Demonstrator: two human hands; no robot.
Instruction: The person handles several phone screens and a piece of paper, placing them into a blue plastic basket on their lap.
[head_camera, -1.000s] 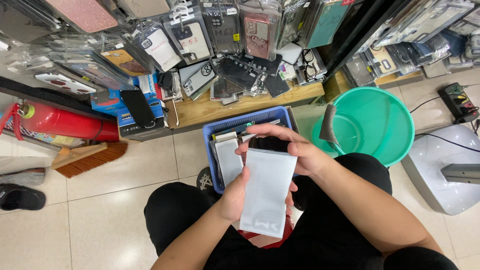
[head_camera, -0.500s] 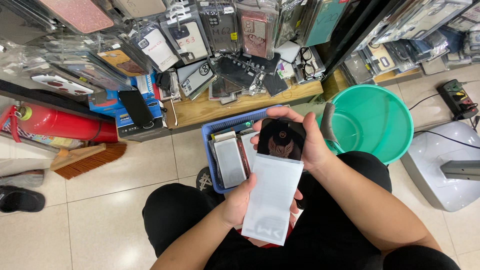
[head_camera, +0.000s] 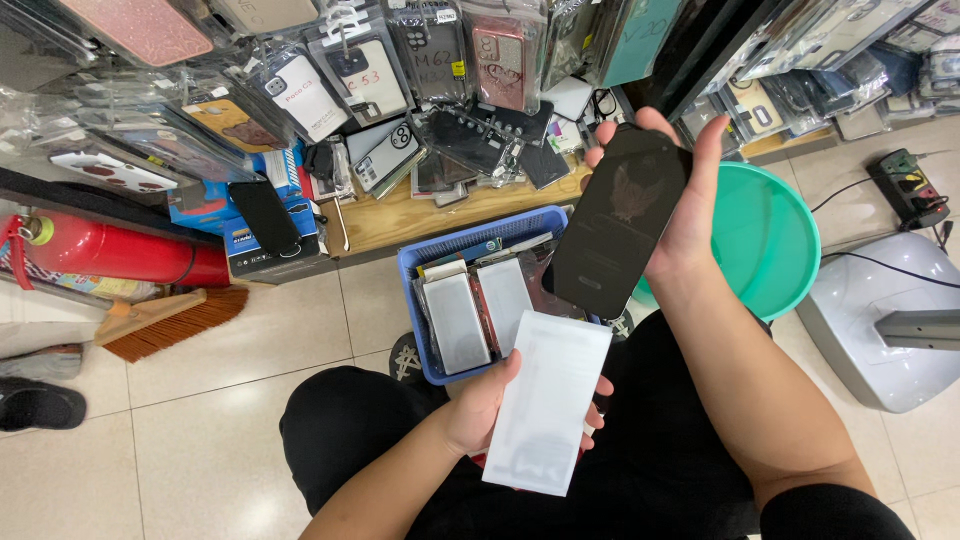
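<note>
**Dark case drawn out of white pouch and raised in right hand**

Since the earlier pictures, the right hand (head_camera: 672, 205) has lifted away from the white pouch (head_camera: 548, 403), taking the dark phone case (head_camera: 618, 222) with it; a second ago both hands met over the pouch with the case only beginning to show at its top. Now the two items are fully apart.

Right hand: fingers clamped along the edges of the dark phone case, thumb on the right edge, fingertips showing at the top and left. The case is held upright above the blue basket (head_camera: 418, 268), just beside the green bucket (head_camera: 775, 240).

Left hand (head_camera: 487, 403): fingers closed on the white pouch, thumb across its left edge, fingertips visible at its right edge. The pouch sits low over the person's lap, tilted slightly.

Surroundings: the blue basket stands on the tiled floor and holds several flat pouches. Behind it a wooden shelf (head_camera: 400, 220) carries packaged phone cases. A red fire extinguisher (head_camera: 110, 252) lies at left, with a brush (head_camera: 165, 322) beside it.
</note>
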